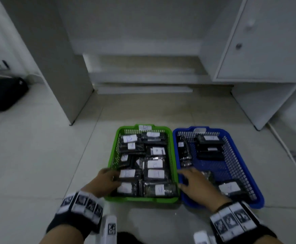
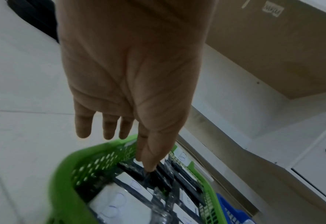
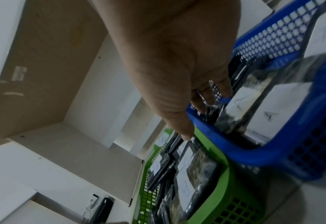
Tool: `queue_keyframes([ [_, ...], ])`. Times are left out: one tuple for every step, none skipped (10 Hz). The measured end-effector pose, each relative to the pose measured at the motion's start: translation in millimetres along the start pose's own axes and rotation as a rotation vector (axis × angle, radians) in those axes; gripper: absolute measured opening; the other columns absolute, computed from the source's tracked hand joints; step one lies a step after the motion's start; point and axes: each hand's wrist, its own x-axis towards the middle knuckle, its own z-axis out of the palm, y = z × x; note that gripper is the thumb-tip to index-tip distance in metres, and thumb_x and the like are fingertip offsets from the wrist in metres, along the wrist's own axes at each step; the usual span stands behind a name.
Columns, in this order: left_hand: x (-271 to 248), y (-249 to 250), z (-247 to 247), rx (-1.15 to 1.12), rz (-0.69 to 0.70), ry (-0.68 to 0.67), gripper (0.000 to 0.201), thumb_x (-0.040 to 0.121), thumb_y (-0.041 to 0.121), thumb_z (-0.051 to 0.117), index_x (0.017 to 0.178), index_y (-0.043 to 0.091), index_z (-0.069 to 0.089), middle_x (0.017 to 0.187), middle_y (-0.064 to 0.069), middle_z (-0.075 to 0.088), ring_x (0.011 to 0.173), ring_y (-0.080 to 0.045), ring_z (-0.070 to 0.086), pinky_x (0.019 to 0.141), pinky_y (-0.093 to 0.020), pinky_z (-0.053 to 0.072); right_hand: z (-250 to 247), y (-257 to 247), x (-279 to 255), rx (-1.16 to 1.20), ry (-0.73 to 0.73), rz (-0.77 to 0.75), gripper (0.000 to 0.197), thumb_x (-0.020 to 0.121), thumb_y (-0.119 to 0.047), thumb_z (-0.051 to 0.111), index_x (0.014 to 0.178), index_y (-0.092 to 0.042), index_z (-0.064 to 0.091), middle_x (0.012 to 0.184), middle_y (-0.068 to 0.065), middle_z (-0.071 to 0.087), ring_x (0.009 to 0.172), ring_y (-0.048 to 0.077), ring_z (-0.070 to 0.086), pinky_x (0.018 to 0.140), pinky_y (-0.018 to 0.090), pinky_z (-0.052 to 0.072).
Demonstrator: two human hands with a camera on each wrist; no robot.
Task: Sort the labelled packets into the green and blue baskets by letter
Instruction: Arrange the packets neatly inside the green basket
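Already sorted by the look of it, the labelled packets (image 1: 144, 161) lie flat in two plastic baskets at the lower centre of the head view: black contents sealed in clear, crinkled film, each with a white paper label bearing a handwritten letter. They appear light, thin and somewhat stiff at the core, though the glossy wrap likely makes them slippery; a pinch across one short edge, thumb on the label and fingers beneath, seems the surest hold. The green basket (image 1: 113, 154) is packed in overlapping rows, with B legible on several labels in the left wrist view, and a B tag sits on its far rim. The blue basket (image 1: 244, 175), touching it on the right of the frame, is less full, and its labels read A in the right wrist view. Both baskets are rigid lattice trays with rounded rims, standing on a pale tiled floor (image 1: 38, 155). The left hand (image 1: 106, 182) reaches over the green basket's left rim with fingers extended, the thumb tip touching a packet, gripping nothing. The right hand (image 1: 194, 182) hovers spread and empty over the seam between the baskets. White cabinet panels (image 1: 259, 50) fill the upper frame, and a dark bag (image 1: 3, 94) lies at left.
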Motion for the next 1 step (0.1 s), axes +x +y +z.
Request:
queue_keyframes([
  [-28.7, -23.6, 3.5, 0.03, -0.009, 0.039, 0.094, 0.048, 0.069, 0.038, 0.126, 0.021, 0.059, 0.138, -0.009, 0.047, 0.127, -0.026, 0.045, 0.109, -0.037, 0.036, -18.4, 8.9, -34.4, -0.017, -0.035, 0.037, 0.041, 0.09, -0.038, 0.057, 0.13, -0.038, 0.045, 0.147, -0.002, 0.033, 0.134, 0.013, 0.035, 0.113, 0.026, 0.029],
])
